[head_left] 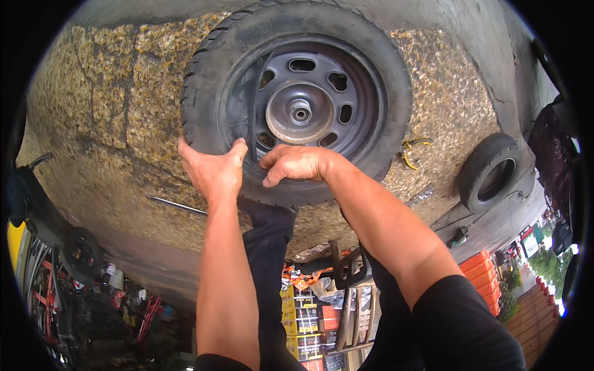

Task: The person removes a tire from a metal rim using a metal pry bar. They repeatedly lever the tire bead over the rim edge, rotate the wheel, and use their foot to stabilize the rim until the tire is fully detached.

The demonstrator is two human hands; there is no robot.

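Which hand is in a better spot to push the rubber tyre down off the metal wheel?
Probably the right hand. Its fingers curl over the tyre right at the edge of the metal wheel. The left hand rests flat on the tyre's outer side, farther from that edge.

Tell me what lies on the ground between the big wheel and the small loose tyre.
A yellow-handled tool lies between the wheel and the small tyre, seen in the head view.
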